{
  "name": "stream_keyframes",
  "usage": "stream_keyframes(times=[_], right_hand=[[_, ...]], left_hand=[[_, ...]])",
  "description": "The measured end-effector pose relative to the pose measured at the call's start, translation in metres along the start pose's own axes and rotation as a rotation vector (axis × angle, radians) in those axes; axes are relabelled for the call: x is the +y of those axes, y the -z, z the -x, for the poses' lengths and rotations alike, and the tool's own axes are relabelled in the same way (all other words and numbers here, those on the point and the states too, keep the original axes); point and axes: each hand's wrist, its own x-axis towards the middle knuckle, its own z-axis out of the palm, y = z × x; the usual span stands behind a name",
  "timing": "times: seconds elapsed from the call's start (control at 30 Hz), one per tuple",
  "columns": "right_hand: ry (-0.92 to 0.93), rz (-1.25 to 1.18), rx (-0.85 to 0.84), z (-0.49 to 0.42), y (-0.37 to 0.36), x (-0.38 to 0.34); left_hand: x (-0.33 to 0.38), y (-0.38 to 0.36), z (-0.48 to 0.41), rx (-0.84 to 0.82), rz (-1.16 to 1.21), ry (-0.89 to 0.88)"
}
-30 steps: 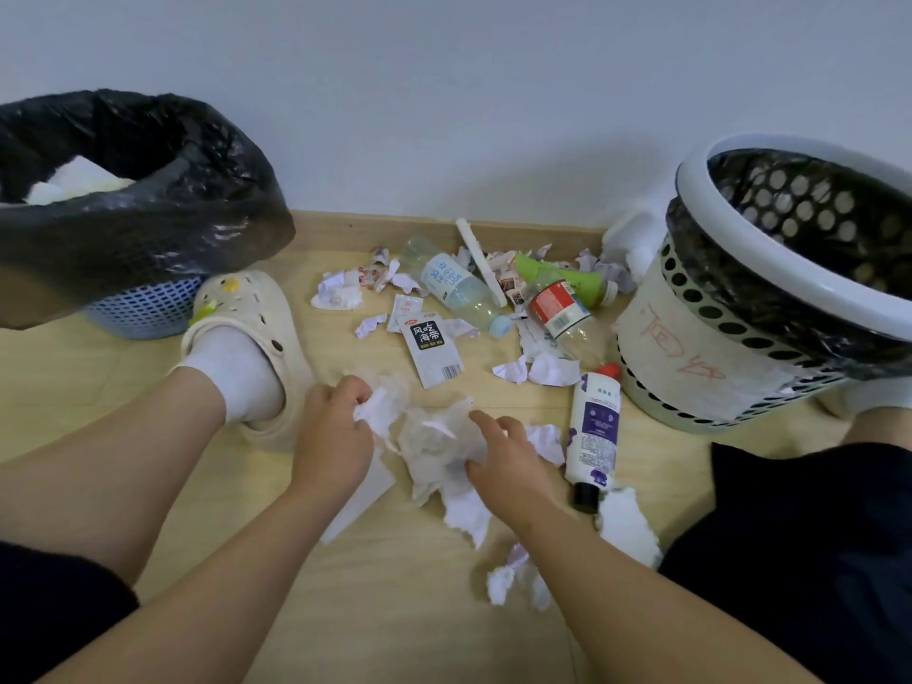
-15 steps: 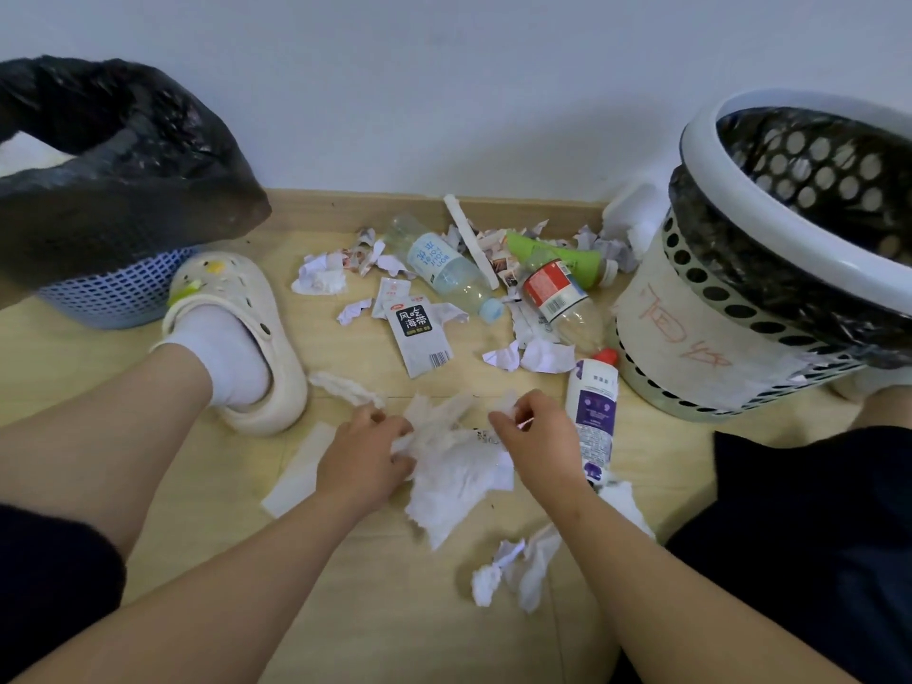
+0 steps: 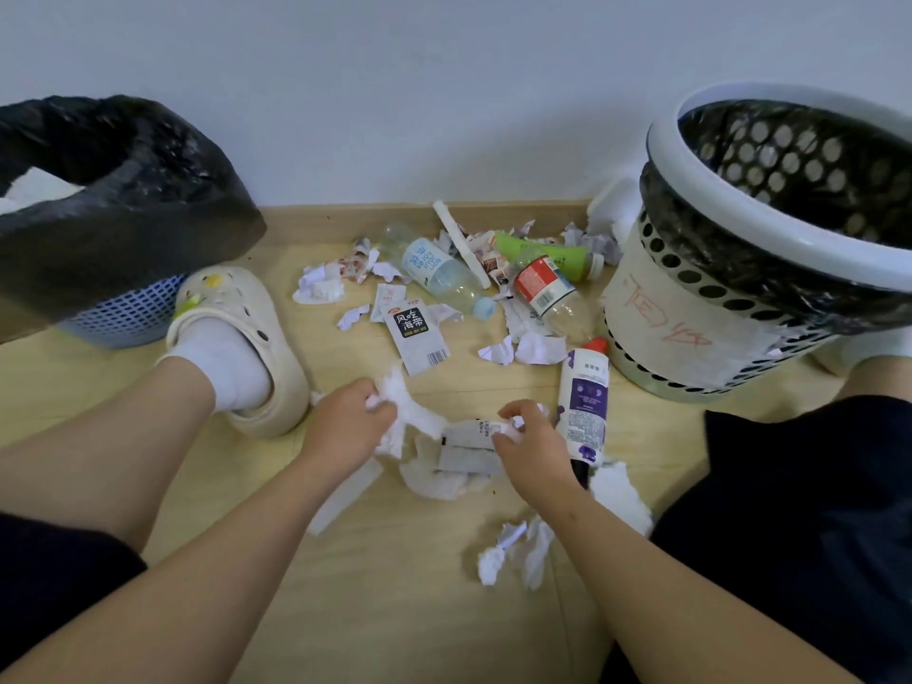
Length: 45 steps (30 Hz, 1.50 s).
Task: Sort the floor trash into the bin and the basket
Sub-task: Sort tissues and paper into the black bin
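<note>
Wood-look floor meets a pale wall, with a baseboard along the join. I am watching through the head camera, which looks down between the person's knees.

Containers:
- blue basket at 10 o'clock, lined with a black bag that droops over its rim; white paper shows inside.
- white bin at 2 o'clock, with a perforated wall, a black liner and red handwriting on its label.

Trash at 12 o'clock, between the 2 containers: clear bottle with a blue cap, red-label bottle, green bottle, white stick, black-label packet, and torn paper around them. A purple bottle with a red cap lies just beside the bin's base.

Hands are low over the floor at frame centre, near each other.
- left hand: fingers curled round a wad of tissue, which trails toward 3 o'clock.
- right hand: thumb and fingertips pinch the end of a printed wrapper. The purple bottle lies at its 3 o'clock; I cannot tell whether they touch.

More white tissue lies on the floor under the hands. A flat white strip lies at 7 o'clock of the left hand, and 1 scrap clump at 6 o'clock of the right.

A cream clog with a white sock sits just beside the basket.
</note>
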Motion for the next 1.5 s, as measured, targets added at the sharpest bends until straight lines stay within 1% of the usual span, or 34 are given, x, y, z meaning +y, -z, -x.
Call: stream_keyframes(times=[0.07, 0.23, 0.4, 0.5, 0.57, 0.7, 0.87, 0.97, 1.1, 1.2, 1.27, 1.3, 1.37, 1.47, 1.5], right_hand=[[-0.015, 0.03, -0.019, 0.009, 0.006, 0.004], [-0.064, 0.067, 0.0, 0.035, 0.022, 0.027], [-0.144, 0.18, -0.12, 0.058, 0.028, 0.055], [-0.142, 0.238, -0.16, 0.06, 0.026, 0.061], [-0.13, 0.272, -0.153, 0.058, 0.022, 0.061], [-0.129, 0.315, -0.114, 0.046, 0.009, 0.051], [-0.137, 0.361, -0.105, 0.038, -0.004, 0.042], [-0.144, 0.245, -0.048, 0.035, -0.007, 0.041], [-0.111, 0.071, 0.091, 0.034, -0.002, 0.032], [-0.078, 0.015, 0.113, 0.039, 0.001, 0.021], [-0.017, 0.046, 0.072, 0.042, -0.001, 0.016], [0.026, 0.099, 0.032, 0.043, -0.003, 0.014], [0.091, 0.239, -0.101, 0.044, -0.011, 0.014], [0.095, 0.376, -0.262, 0.042, -0.027, 0.013], [0.08, 0.4, -0.295, 0.041, -0.032, 0.014]], left_hand=[[-0.002, 0.003, 0.001, 0.031, -0.013, 0.021], [-0.013, -0.006, 0.016, 0.024, -0.085, 0.02], [-0.031, -0.005, 0.01, -0.091, -0.242, 0.052], [-0.033, -0.004, -0.003, -0.198, -0.351, 0.024], [-0.03, -0.005, -0.005, -0.248, -0.422, 0.016], [-0.028, -0.01, 0.0, -0.189, -0.413, 0.027], [-0.036, -0.002, 0.001, -0.128, -0.281, -0.015], [-0.026, 0.009, 0.001, -0.08, -0.244, -0.055], [0.0, 0.021, 0.003, -0.04, -0.219, -0.097], [0.015, 0.024, 0.008, 0.005, -0.296, -0.085], [0.019, 0.022, 0.012, -0.007, -0.397, -0.072], [0.018, 0.02, 0.013, -0.025, -0.422, -0.07], [0.013, 0.017, 0.015, -0.071, -0.465, -0.039], [0.004, 0.017, 0.022, -0.059, -0.651, -0.039], [0.003, 0.017, 0.023, -0.038, -0.666, -0.043]])
